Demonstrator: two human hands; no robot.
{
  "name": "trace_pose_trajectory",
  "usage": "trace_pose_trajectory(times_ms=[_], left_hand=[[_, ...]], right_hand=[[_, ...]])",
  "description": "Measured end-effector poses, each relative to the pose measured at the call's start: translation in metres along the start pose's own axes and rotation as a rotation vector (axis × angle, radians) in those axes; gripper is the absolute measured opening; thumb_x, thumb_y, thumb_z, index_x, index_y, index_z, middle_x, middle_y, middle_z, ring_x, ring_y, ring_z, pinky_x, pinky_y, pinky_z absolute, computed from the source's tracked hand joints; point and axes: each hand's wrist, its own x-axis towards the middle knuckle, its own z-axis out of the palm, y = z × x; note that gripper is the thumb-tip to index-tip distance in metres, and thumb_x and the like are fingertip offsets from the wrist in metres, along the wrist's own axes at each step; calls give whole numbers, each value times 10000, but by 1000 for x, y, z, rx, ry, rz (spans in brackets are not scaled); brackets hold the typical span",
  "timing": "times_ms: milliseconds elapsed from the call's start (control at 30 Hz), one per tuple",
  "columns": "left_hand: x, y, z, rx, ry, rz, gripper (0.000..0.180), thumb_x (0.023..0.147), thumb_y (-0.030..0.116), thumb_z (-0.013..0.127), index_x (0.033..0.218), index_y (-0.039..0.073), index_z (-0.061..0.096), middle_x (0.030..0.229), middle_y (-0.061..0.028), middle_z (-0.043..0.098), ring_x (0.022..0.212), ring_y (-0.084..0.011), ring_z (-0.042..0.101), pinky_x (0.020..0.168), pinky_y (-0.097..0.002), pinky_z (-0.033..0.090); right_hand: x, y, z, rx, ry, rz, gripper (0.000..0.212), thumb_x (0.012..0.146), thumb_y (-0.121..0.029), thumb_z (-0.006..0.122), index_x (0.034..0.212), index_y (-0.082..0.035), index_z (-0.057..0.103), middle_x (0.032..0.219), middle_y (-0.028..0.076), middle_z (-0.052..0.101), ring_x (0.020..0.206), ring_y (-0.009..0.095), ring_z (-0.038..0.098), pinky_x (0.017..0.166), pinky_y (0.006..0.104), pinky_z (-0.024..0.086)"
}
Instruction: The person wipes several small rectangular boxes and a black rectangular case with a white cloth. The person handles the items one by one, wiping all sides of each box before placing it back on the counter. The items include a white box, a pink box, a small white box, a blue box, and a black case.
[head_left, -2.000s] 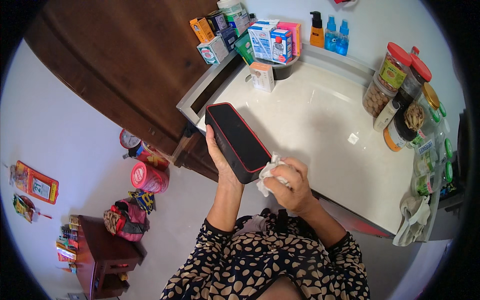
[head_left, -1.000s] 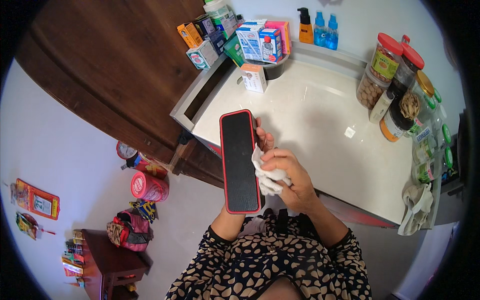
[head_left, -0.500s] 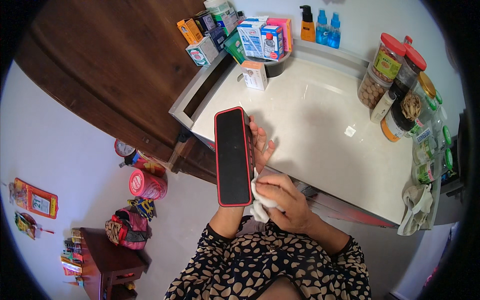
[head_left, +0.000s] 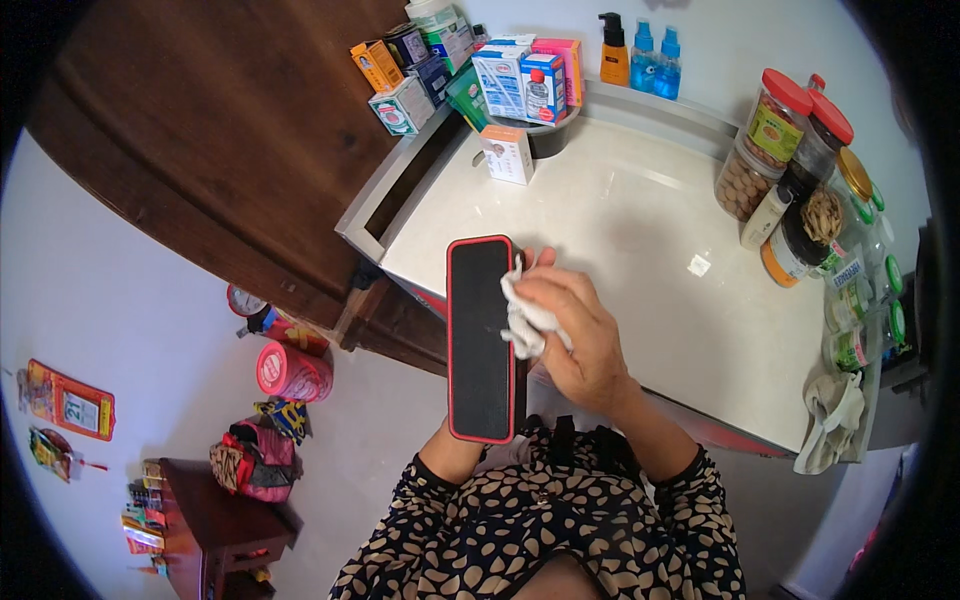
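A long black speaker [head_left: 481, 340] with a red rim is held out in front of my body. My left hand [head_left: 543, 257] grips it from underneath; only its fingertips show past the right side, and the palm is hidden. A crumpled white cloth [head_left: 530, 320] is bunched in my right hand [head_left: 583, 335], whose fingers are closed around it. The cloth touches the speaker's right edge and the upper part of its black front.
Beyond my hands is a white-topped cabinet [head_left: 640, 260]. Medicine boxes [head_left: 500, 85] crowd a grey bowl [head_left: 550, 138] at its back. Several lidded jars [head_left: 745, 180] line its right side, with a pale cloth [head_left: 832, 420] over the corner. A pink canister [head_left: 295, 370] stands lower left.
The speaker has come slightly toward me and to the right. My right hand has moved the cloth up along the speaker's right edge, from its lower end to nearer its upper end.
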Motion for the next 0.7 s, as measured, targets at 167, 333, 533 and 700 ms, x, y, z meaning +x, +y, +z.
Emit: trace_pose_trajectory(times_ms=[167, 333, 533, 700], left_hand=[[-3, -2, -11, -128, -7, 8, 576, 969, 482, 349, 1371, 74, 409, 1384, -109, 440, 1282, -287, 407, 1054, -403, 376], [5, -4, -30, -321, -79, 92, 600, 960, 511, 348, 1347, 62, 446, 1353, -118, 475, 1259, -291, 433, 1032, -416, 405], [19, 11, -18, -318, -27, 65, 674, 929, 569, 372, 1365, 58, 426, 1369, -136, 457, 1254, -299, 435, 1034, -452, 401], [21, 12, -26, -531, -279, -103, 715, 897, 616, 399, 1388, 96, 405, 1413, -130, 403, 1271, -300, 416, 1027, -466, 408]], right_hand=[[25, 14, -7, 58, 13, 228, 400, 796, 41, 441, 1187, 34, 527, 1102, 165, 582, 985, 235, 576, 870, 324, 454], [19, 16, -3, 176, -19, 453, 336, 865, -89, 475, 1173, 31, 534, 1011, 208, 627, 911, 260, 626, 832, 338, 471], [-1, 13, -17, 325, -281, 619, 354, 861, -64, 504, 1205, 5, 544, 1036, 141, 641, 914, 172, 614, 797, 304, 484], [12, 7, -21, 36, 120, 298, 388, 832, 48, 530, 1211, -30, 550, 1156, 109, 580, 1045, 218, 562, 891, 310, 466]])
